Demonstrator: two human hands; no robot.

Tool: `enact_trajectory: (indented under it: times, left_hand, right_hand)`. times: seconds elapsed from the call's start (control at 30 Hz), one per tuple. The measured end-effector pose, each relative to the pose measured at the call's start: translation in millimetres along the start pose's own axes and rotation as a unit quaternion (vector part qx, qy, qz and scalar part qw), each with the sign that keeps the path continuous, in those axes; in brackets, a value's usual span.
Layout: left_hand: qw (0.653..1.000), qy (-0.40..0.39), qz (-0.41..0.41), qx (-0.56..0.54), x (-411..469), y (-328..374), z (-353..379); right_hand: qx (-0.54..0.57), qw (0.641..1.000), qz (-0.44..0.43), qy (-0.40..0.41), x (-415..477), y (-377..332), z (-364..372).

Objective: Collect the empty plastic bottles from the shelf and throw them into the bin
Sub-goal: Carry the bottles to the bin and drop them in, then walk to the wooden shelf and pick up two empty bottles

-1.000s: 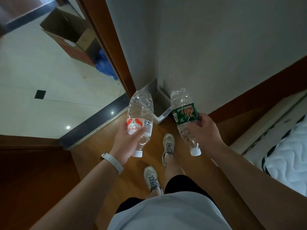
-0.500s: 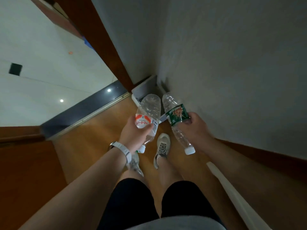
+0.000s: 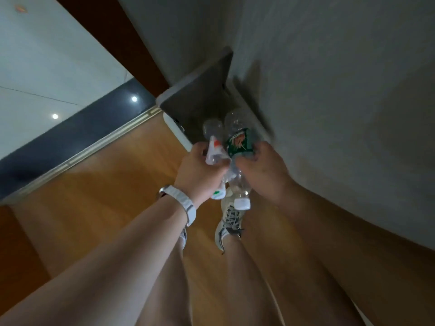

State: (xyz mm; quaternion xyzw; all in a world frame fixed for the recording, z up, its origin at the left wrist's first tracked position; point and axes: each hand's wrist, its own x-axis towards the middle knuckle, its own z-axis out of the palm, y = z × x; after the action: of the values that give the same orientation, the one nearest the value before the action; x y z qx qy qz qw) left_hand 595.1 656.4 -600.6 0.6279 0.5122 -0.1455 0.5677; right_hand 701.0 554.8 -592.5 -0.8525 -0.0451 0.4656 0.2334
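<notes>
Step in hand: disposal, judged to be the closing stage for this pair, with collection from the shelf done for these two and no shelf in view. The left hand [image 3: 200, 170] has its fingers curled round the middle of the red-labelled bottle [image 3: 213, 135]; the right hand [image 3: 263, 170] is wrapped likewise round the green-labelled bottle [image 3: 239, 142]. Neither hand is free. Both bottles are clear, appear empty, and are held base forward toward 12 o'clock with their white caps trailing toward 6 o'clock. They lie side by side and very close, but whether they touch cannot be told through the blur. The bin [image 3: 176, 130] stands in the corner against the wall [image 3: 329, 90], at 12 o'clock from the hands and just beyond them. Its lid [image 3: 197, 90] is raised and leans back toward 12 o'clock. The bottle bases overlap the dark opening as seen from above, though the single view does not settle whether they have crossed the rim. The next move calls for carrying both bases a little further toward 12 o'clock and downward over the opening, then loosening both grips so that the bottles fall in. The caps must pass the near rim, which sits just at 11 o'clock of the left hand. One shoe [image 3: 229, 222] stands on the wooden floor [image 3: 106, 184] at 6 o'clock below the hands. A white watch strap [image 3: 186, 205] is on the left wrist.
</notes>
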Motion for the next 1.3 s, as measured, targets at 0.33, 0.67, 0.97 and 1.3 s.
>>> enact_trajectory:
  times: [0.33, 0.67, 0.97, 1.3]
  left_hand:
    - [0.999, -0.006, 0.03, 0.039, 21.2, 4.1, -13.2]
    - [0.972, -0.074, 0.129, 0.184, -82.5, 47.6, -107.0]
    - [0.869, -0.062, 0.331, 0.364, -189.5, 131.4, -181.2]
    - [0.734, -0.052, 0.498, 0.459, -267.2, 208.0, -199.5]
  right_hand:
    - [-0.021, 1.0, -0.003, 0.022, 22.3, -3.2, -4.2]
    - [-0.058, 0.996, -0.039, 0.051, -97.4, -86.5, -47.8]
    - [-0.238, 0.954, -0.131, 0.124, -255.7, -151.5, -101.0]
    - [-0.296, 0.922, -0.126, 0.217, -387.7, -150.6, -137.0]
